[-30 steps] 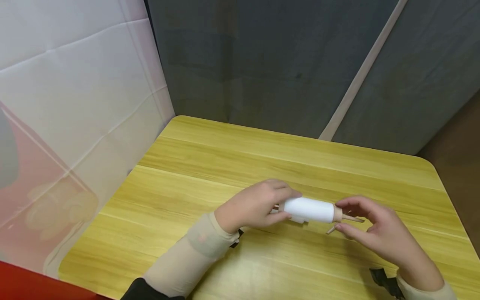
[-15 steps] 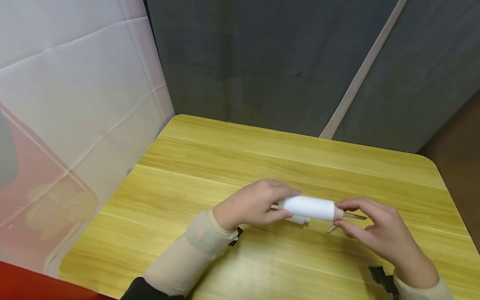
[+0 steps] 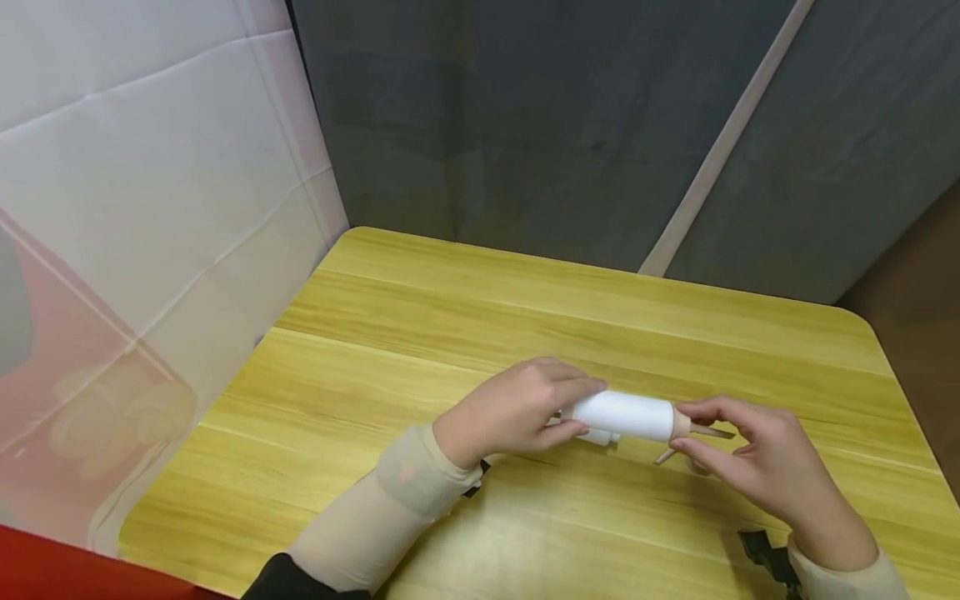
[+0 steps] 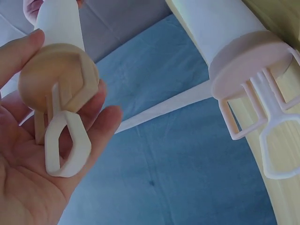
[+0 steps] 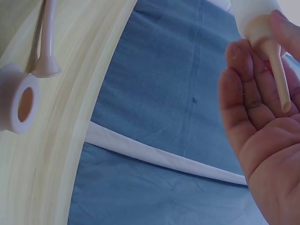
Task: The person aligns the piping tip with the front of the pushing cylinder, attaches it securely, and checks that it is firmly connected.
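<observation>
You close your right hand (image 3: pixel 761 454) a little: over the last second your thumb comes up nearer to the tan collar (image 3: pixel 682 422), while the forefinger stays along its far side. Thumb and forefinger now stand only about the collar's thickness apart, pinching it, and the nozzle (image 5: pixel 279 77) points in toward your palm. The other fingers bend loosely behind.

Your left hand (image 3: pixel 525 408) barely shifts. It curls round the opposite end of the white tube (image 3: pixel 626 415), by the tan end cap (image 4: pixel 47 79), with the white loop (image 4: pixel 83 145) hanging in front of your palm. So you have the tube level between both hands, right of centre over the table (image 3: pixel 450 300), and it creeps slightly rightward.

What this means, I judge, is that you control the tube from both ends, the collar end more firmly than a second ago. Whether you are turning or pressing the collar (the pictures are too close in time to tell) stays unclear.

Nothing on the table seems disturbed: the second tube (image 3: pixel 600 437) lies just beyond your left fingertips, partly hidden, and the thin stick (image 3: pixel 664 456) lies just below your right thumb, its far end out of sight behind the hand.
</observation>
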Available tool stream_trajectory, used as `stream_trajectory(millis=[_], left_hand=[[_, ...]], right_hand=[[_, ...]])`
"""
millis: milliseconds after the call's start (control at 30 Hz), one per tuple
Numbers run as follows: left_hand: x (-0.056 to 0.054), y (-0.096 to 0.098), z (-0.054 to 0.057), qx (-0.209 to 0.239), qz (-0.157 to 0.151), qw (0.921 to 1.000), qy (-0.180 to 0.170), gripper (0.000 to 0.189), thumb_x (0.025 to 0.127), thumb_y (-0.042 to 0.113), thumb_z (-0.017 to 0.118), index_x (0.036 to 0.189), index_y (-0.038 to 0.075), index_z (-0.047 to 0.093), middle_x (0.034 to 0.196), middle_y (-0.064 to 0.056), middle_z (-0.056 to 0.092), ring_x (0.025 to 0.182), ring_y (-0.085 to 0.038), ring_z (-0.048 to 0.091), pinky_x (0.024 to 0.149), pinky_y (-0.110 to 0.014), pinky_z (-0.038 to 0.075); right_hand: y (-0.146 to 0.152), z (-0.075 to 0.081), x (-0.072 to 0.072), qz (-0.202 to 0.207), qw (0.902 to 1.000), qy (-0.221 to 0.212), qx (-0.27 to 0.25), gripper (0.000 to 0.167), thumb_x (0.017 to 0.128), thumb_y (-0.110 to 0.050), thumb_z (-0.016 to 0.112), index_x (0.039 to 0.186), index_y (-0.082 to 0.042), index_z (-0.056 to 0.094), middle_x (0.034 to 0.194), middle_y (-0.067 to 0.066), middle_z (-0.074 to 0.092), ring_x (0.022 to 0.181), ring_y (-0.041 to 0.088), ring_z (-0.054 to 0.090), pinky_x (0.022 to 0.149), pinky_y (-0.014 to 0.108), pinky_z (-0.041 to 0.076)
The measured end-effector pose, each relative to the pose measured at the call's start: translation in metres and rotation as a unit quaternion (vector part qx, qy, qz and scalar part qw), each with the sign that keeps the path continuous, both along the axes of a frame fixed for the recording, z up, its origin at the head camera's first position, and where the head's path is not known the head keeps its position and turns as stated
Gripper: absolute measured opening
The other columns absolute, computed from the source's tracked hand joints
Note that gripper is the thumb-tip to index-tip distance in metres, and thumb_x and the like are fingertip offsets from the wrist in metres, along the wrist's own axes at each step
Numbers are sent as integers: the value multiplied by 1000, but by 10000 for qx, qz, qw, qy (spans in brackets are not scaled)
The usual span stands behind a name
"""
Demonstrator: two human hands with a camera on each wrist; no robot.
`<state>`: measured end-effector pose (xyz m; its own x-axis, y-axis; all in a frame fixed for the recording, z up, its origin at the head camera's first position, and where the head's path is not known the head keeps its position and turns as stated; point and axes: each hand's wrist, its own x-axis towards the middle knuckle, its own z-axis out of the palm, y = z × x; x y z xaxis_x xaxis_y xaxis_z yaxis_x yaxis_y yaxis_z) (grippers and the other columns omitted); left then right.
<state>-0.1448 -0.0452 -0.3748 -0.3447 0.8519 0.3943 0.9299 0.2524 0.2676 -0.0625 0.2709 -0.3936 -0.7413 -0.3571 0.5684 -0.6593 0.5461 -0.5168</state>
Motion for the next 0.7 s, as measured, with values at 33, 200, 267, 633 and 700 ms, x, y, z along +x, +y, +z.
stream_trajectory(millis=[33,200,267,633,700], left_hand=[[0,0,-1,19,-8,10000,97,45,97,18,80,136,-1,69,129,-13,74,116,-25,71,104,-33,54],[1,1,-2,205,-4,9977,642,43,95,14,81,134,-1,70,126,-12,74,113,-26,70,104,-32,53],[2,2,-2,274,13,9963,814,43,94,13,83,134,0,70,126,-11,74,113,-26,70,105,-32,52],[-3,1,-3,199,-19,9996,176,45,95,15,82,136,0,70,129,-11,73,116,-25,69,105,-31,52],[-5,-1,-2,142,-33,9997,-215,45,96,17,81,137,1,70,132,-11,73,119,-25,69,105,-31,52]], right_hand=[[0,0,0,-25,10000,-36,-5,26,82,-22,95,102,-17,79,106,4,81,95,-2,71,52,16,53],[-4,0,2,2,9977,-579,-341,49,67,17,92,98,-17,76,107,1,80,88,3,73,51,20,55],[-5,0,4,8,9944,-882,-576,44,71,20,88,97,-14,76,110,-1,79,84,6,75,50,22,55],[-4,1,2,-73,9972,-681,-295,43,73,9,92,108,-13,78,110,-3,79,87,6,73,62,20,58],[-4,-1,-2,39,9999,-86,-40,39,78,-6,96,113,-13,79,109,0,79,92,5,72,71,16,57]])
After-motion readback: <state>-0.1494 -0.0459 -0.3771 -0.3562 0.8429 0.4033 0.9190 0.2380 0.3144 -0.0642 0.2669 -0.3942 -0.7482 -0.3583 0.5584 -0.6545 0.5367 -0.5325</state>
